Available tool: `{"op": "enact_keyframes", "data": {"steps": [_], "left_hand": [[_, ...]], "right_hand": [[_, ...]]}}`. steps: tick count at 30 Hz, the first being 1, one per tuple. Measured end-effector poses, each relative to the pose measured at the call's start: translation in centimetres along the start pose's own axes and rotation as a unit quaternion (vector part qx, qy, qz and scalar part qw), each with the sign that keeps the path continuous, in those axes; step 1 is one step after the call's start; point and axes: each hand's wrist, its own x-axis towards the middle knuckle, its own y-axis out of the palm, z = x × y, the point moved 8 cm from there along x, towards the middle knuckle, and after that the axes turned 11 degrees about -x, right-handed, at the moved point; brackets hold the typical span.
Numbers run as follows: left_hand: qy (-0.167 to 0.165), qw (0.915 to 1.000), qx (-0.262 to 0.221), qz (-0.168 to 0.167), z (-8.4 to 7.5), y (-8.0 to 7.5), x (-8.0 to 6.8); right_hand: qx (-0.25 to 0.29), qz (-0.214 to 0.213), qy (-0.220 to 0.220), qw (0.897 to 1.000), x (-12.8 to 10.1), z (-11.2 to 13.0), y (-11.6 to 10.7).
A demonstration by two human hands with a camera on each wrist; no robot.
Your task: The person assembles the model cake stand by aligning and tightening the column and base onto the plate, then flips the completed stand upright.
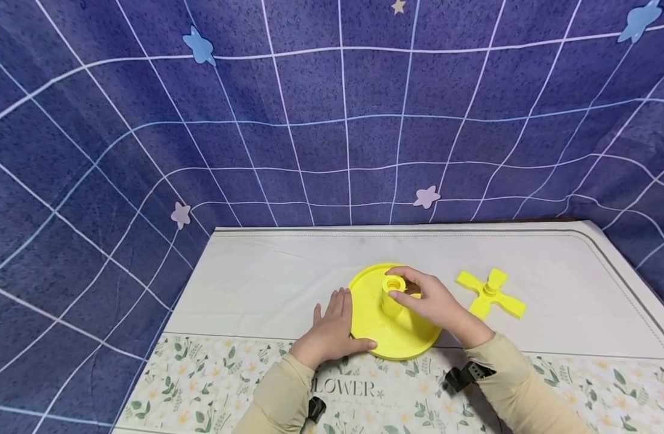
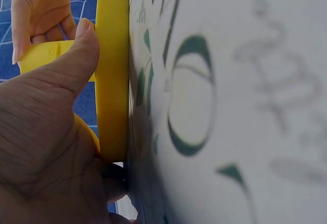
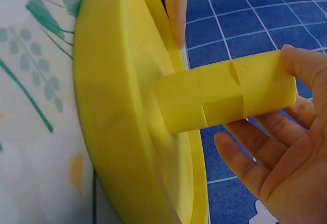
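Meanwhile, a yellow disc [image 1: 388,328] was steadied on the table [image 1: 267,283] at centre.
Its rim was pressed at 9 o'clock by the flat, straight-fingered left hand [image 1: 332,325]; its upright tube [image 1: 393,294] was pinched by the right hand [image 1: 432,301]. A yellow cross piece [image 1: 490,293] lay at 3 o'clock.

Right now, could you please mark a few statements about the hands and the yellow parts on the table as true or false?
1. The right hand grips the yellow tube standing at the middle of the yellow disc. True.
2. The left hand is lifted clear of the disc. False: it rests at the disc's left rim, thumb against the edge.
3. The yellow cross-shaped piece lies on the table to the right of the disc. True.
4. The cross-shaped piece sits on top of the tube. False: it lies apart, untouched.
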Motion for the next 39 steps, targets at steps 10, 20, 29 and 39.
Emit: {"op": "enact_keyframes", "data": {"steps": [10, 20, 29, 39], "left_hand": [[0.0, 1.0, 0.004, 0.001, 0.0, 0.0, 0.0], [0.004, 1.0, 0.007, -0.001, -0.1, 0.0, 0.0], [0.004, 1.0, 0.004, 0.0, 0.1, 0.1, 0.0], [0.002, 1.0, -0.005, 0.001, 0.0, 0.0, -0.1]], "right_hand": [[-0.092, -0.094, 0.023, 0.991, -0.4, 0.2, -0.3], [-0.119, -0.128, 0.05, 0.983, -0.7, 0.2, -0.1], [-0.088, -0.084, 0.013, 0.993, -0.3, 0.6, -0.3], [0.021, 0.018, -0.022, 0.999, 0.1, 0.1, 0.2]]}}
